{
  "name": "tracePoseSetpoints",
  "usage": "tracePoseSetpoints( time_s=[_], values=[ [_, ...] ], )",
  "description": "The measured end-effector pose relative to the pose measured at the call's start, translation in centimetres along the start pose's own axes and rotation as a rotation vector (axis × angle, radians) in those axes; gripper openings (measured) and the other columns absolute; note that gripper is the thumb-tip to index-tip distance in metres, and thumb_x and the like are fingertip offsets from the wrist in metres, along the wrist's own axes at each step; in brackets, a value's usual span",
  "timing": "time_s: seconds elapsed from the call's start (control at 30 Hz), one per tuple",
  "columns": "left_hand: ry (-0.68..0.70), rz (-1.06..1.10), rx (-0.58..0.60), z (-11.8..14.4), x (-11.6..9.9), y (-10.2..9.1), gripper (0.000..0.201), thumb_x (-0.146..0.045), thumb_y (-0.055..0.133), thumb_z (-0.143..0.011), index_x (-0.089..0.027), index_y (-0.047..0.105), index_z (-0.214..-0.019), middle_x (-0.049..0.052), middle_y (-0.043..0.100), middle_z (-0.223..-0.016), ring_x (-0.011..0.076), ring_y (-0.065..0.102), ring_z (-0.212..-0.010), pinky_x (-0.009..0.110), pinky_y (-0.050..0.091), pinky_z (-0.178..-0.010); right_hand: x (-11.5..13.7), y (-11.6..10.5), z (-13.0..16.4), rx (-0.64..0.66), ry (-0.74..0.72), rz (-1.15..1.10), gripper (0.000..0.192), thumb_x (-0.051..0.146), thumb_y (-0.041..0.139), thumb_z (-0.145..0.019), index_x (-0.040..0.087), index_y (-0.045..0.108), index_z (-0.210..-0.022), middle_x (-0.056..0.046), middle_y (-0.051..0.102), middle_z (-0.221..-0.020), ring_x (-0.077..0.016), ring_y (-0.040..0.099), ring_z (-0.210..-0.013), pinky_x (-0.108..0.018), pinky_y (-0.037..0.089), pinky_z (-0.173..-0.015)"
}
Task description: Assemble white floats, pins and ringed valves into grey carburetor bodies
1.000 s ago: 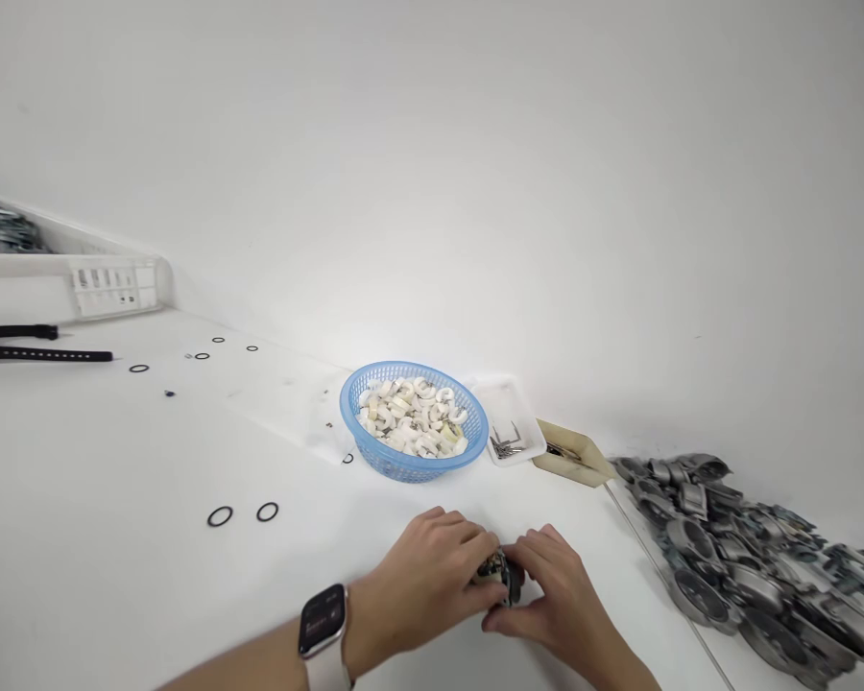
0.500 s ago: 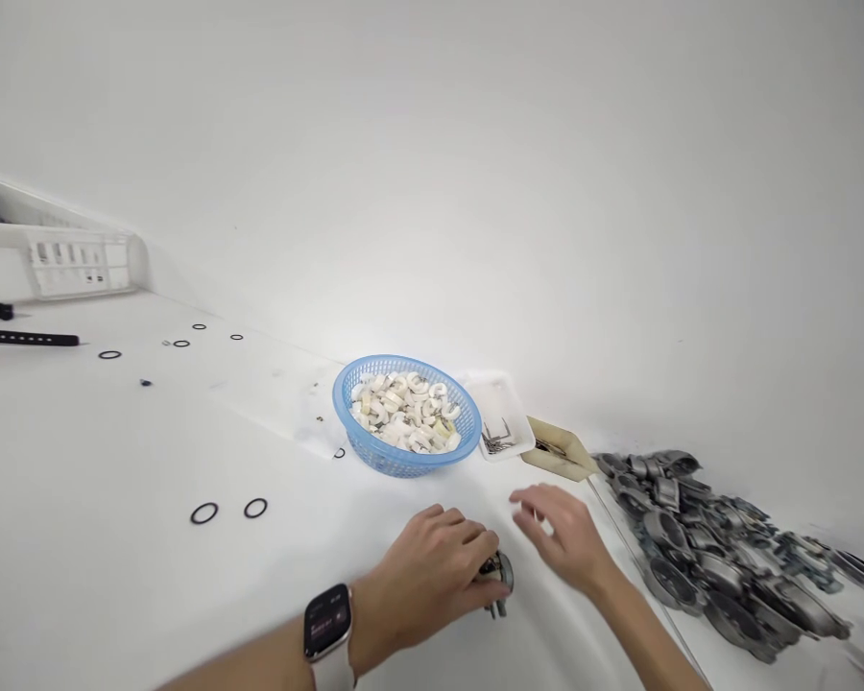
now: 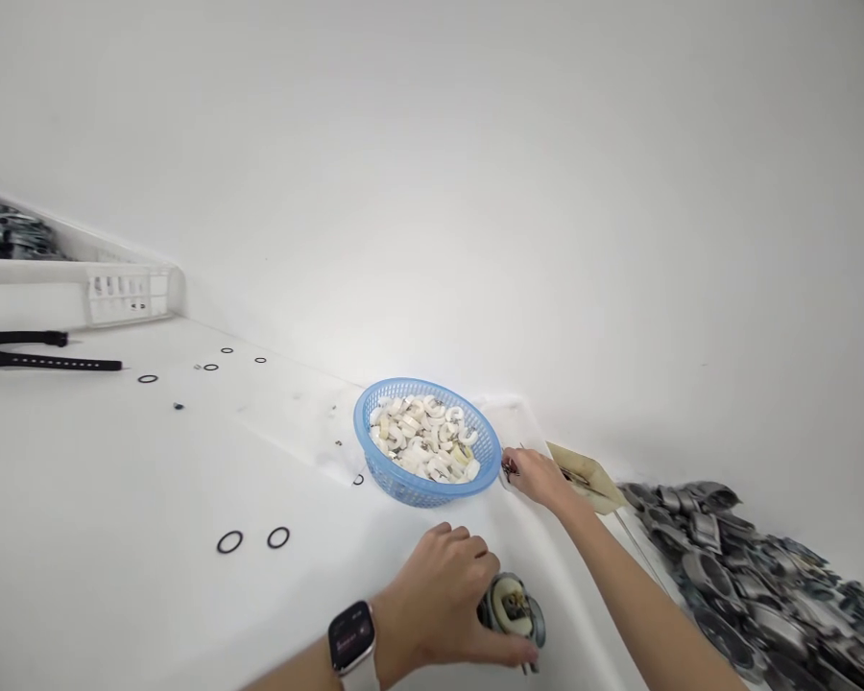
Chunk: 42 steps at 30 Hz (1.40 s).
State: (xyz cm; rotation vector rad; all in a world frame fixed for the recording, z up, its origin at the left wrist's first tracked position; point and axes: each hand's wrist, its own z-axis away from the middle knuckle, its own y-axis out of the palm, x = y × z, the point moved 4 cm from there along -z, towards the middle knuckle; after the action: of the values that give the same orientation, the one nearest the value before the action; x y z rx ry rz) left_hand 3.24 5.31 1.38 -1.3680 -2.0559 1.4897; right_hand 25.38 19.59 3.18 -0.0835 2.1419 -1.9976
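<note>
- A white worktable [image 3: 115,480] runs up to a plain white wall; everything below is placed relative to the blue basket [image 3: 403,482] that stands near the middle of it.
- The blue basket is a round plastic mesh bowl, heaped with small white C-shaped pieces [image 3: 426,440].
- Nearer the camera than the basket, and a little to its right, the left hand [image 3: 443,600] rests on the table with a smartwatch [image 3: 351,639] on its wrist. Its fingers curl around the left side of a small round metal part [image 3: 513,609], with the thumb stretched out under it, so the hand holds the part against the table.
- Just right of the basket, the right hand [image 3: 543,477] reaches into a shallow white tray [image 3: 519,415]. Its fingertips are pinched together on some thin dark metal bits [image 3: 509,466] close to the basket's rim; how many it has hold of cannot be told.
- Beyond that hand, further right of the basket, lies a tan cardboard box [image 3: 583,470].
- Far right of the basket, a heap of grey metal housings [image 3: 756,566] spreads over the table.
- Left of the basket and nearer the camera, two black O-rings [image 3: 253,539] lie side by side; more small rings [image 3: 148,378] are scattered far to the left.
- At the far left edge sit a black strap [image 3: 43,363] and a white crate [image 3: 79,288].
</note>
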Motion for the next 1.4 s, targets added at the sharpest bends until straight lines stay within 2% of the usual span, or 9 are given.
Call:
tracePoseSetpoints(
  time_s=[0.3, 0.63, 0.73, 0.87, 0.97, 1.03, 1.13, 1.27, 1.4],
  values=[
    [0.022, -0.009, 0.053, 0.2, -0.6, -0.1, 0.063, -0.082, 0.068, -0.078, -0.02, 0.067, -0.088, 0.006, 0.072, -0.085, 0.0285, 0.071, -0.079, 0.038, 0.05, -0.073, -1.9, -0.3, -0.9, -0.036, 0.048, -0.063, 0.024, 0.034, 0.066, -0.104, 0.017, 0.068, -0.121, -0.008, 0.068, -0.122, -0.0242, 0.069, -0.106, -0.045, 0.059, -0.093],
    [0.028, 0.068, 0.008, 0.5, -0.8, -0.7, 0.065, -0.068, 0.074, -0.081, -0.027, 0.059, -0.129, 0.004, 0.072, -0.104, 0.0301, 0.07, -0.085, 0.041, 0.052, -0.076, -2.7, -1.6, 0.2, -0.169, 0.067, -0.323, 0.025, 0.037, 0.062, -0.105, 0.018, 0.066, -0.12, -0.005, 0.07, -0.104, -0.0208, 0.068, -0.09, -0.041, 0.057, -0.085],
    [0.004, 0.131, -0.013, 0.5, -0.8, -0.7, 0.059, -0.062, 0.08, -0.078, -0.026, 0.062, -0.121, 0.003, 0.071, -0.103, 0.0286, 0.07, -0.087, 0.039, 0.052, -0.077, -2.0, -2.4, 2.1, -0.198, 0.033, -0.46, 0.028, 0.034, 0.052, -0.105, 0.021, 0.061, -0.128, -0.003, 0.066, -0.093, -0.0207, 0.063, -0.078, -0.038, 0.053, -0.078],
    [-0.032, 0.237, -0.032, 0.5, -0.9, -1.0, 0.043, -0.048, 0.087, -0.072, -0.023, 0.066, -0.099, 0.002, 0.07, -0.099, 0.0253, 0.068, -0.086, 0.035, 0.05, -0.076, 0.3, -3.1, 7.5, -0.143, -0.044, -0.704, 0.039, 0.042, 0.045, -0.105, 0.024, 0.048, -0.14, -0.003, 0.064, -0.092, -0.0184, 0.059, -0.069, -0.033, 0.051, -0.067],
    [-0.047, 0.319, -0.027, 0.3, -1.2, -1.5, 0.036, -0.035, 0.087, -0.071, -0.022, 0.067, -0.097, 0.001, 0.07, -0.099, 0.0235, 0.067, -0.087, 0.032, 0.049, -0.076, 2.8, -3.0, 12.0, -0.05, -0.079, -0.919, 0.045, 0.049, 0.051, -0.104, 0.026, 0.041, -0.142, -0.001, 0.065, -0.089, -0.0162, 0.057, -0.066, -0.03, 0.05, -0.063],
    [-0.078, 0.373, -0.014, 0.2, -1.2, -1.9, 0.031, -0.03, 0.084, -0.072, -0.023, 0.067, -0.097, 0.0, 0.07, -0.099, 0.0222, 0.066, -0.087, 0.031, 0.048, -0.076, 4.3, -2.5, 14.1, 0.003, -0.061, -1.185, 0.046, 0.05, 0.063, -0.1, 0.026, 0.046, -0.135, 0.0, 0.065, -0.086, -0.0148, 0.052, -0.065, -0.028, 0.047, -0.06],
    [-0.134, 0.451, 0.022, 0.0, -1.1, -2.2, 0.024, -0.028, 0.082, -0.076, -0.024, 0.067, -0.094, -0.001, 0.069, -0.099, 0.0201, 0.065, -0.087, 0.029, 0.047, -0.075, 5.4, -1.4, 15.4, -0.016, -0.004, -1.408, 0.044, 0.048, 0.076, -0.092, 0.024, 0.055, -0.122, 0.001, 0.065, -0.081, -0.013, 0.047, -0.062, -0.026, 0.041, -0.057],
    [-0.182, 0.511, 0.056, 0.1, -1.0, -1.9, 0.024, -0.026, 0.082, -0.079, -0.026, 0.066, -0.097, -0.003, 0.067, -0.1, 0.0181, 0.064, -0.087, 0.027, 0.048, -0.076, 5.8, -0.4, 15.3, -0.052, 0.053, -1.476, 0.039, 0.048, 0.081, -0.086, 0.022, 0.062, -0.107, 0.002, 0.067, -0.075, -0.0106, 0.042, -0.056, -0.025, 0.035, -0.052],
    [-0.151, 0.512, 0.06, 0.2, -1.1, -1.7, 0.024, -0.025, 0.081, -0.083, -0.027, 0.066, -0.101, -0.003, 0.066, -0.102, 0.0178, 0.064, -0.092, 0.027, 0.047, -0.081, 6.4, -0.1, 15.3, -0.032, 0.054, -1.542, 0.032, 0.046, 0.083, -0.084, 0.02, 0.067, -0.096, 0.002, 0.066, -0.071, -0.0101, 0.04, -0.055, -0.026, 0.031, -0.05]
  ],
)
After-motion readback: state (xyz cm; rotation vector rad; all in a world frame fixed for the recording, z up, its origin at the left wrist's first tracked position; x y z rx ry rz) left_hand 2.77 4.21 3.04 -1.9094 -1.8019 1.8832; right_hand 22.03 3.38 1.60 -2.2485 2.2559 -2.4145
